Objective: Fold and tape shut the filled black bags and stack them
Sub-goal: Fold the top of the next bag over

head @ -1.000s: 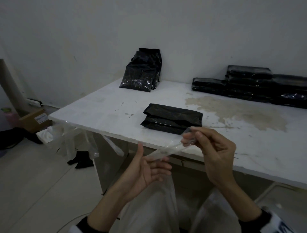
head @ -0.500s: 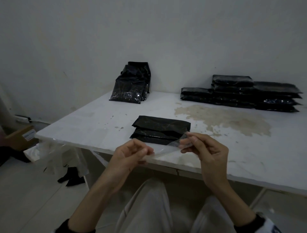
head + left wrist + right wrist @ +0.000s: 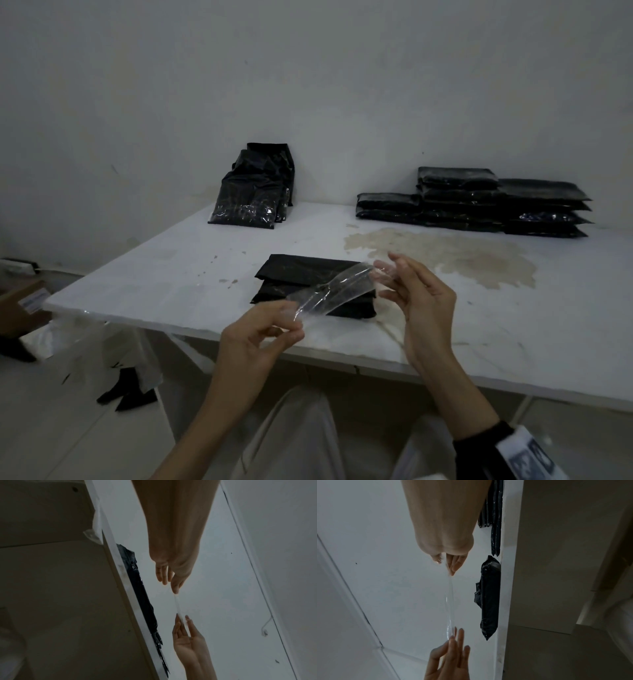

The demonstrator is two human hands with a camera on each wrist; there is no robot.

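Note:
A folded black bag (image 3: 305, 274) lies on the white table (image 3: 164, 274) near its front edge. Just above it I stretch a strip of clear tape (image 3: 332, 291) between both hands. My left hand (image 3: 296, 325) pinches the strip's near left end, and my right hand (image 3: 383, 274) pinches its far right end. The left wrist view shows the left hand (image 3: 175, 589), the tape (image 3: 177, 604) and the bag (image 3: 142, 595) edge-on. The right wrist view shows the right hand (image 3: 451, 569), the tape (image 3: 450, 601) and the bag (image 3: 488, 597).
A stack of taped black bags (image 3: 479, 202) lies at the back right against the wall. Several unsealed bags (image 3: 253, 192) lean on the wall at the back middle. A brown stain (image 3: 445, 253) marks the table. Clear plastic (image 3: 102, 346) hangs off the left corner, near a cardboard box (image 3: 20, 305).
My left hand went from open under the tape to pinching its end. Both hands then moved up and forward, bringing the stretched strip over the folded bag.

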